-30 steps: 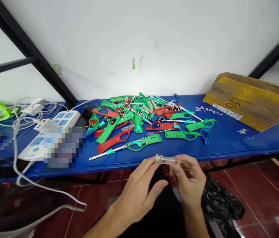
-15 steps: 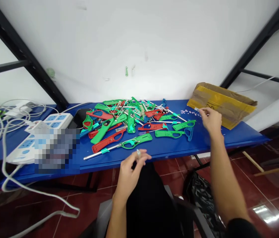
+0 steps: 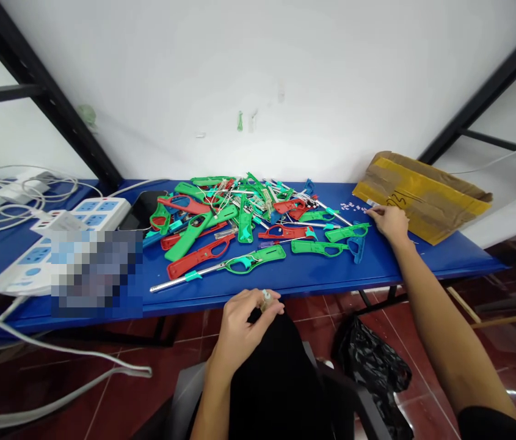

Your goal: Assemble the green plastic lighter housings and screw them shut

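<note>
Left hand (image 3: 243,315) is pinching a small clear tube (image 3: 265,299) with a pale tip between thumb and fingers, just off the middle of the table's (image 3: 312,272) front edge, over the lap. Right hand (image 3: 390,223) is stretched out toward the table's right end, fingertips bunched close together right by some tiny pale bits (image 3: 353,207). Can't tell if it's got hold of any of them. Just past that hand there's a taped cardboard box (image 3: 427,198) near the back right corner. The middle of the table is a messy heap of red and green plastic casings (image 3: 200,234), and 1 green casing with a metal rod (image 3: 254,259) lies nearest the front edge. White power strip (image 3: 40,254) sits over by the left end.
</note>
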The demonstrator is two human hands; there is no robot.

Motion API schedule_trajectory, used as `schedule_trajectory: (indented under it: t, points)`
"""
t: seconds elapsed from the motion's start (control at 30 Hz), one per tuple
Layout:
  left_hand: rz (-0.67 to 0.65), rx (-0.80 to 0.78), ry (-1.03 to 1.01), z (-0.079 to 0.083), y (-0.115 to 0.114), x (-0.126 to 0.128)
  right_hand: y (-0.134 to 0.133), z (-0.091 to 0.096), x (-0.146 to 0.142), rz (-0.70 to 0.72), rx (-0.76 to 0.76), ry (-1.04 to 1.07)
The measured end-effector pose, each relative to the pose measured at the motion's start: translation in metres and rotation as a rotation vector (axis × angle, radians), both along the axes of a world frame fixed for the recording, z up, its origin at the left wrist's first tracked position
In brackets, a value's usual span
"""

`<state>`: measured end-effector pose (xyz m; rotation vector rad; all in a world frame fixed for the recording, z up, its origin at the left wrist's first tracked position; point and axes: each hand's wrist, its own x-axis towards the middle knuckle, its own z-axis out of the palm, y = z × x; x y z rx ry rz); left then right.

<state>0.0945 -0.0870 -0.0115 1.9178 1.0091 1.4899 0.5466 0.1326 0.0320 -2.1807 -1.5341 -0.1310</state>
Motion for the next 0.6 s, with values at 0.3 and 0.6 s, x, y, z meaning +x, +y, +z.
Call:
schedule_trajectory:
  t: [0.3, 0.6]
  points:
    - [0.039, 0.015, -0.008, -0.001, 0.0, 0.002, -0.032, 0.054, -0.059, 0.317, 0.471, 0.683]
    - [0.195, -0.042, -0.15, -0.01, -0.006, -0.014, -0.13, 0.039, -0.234, 0.746, 0.426, 1.344]
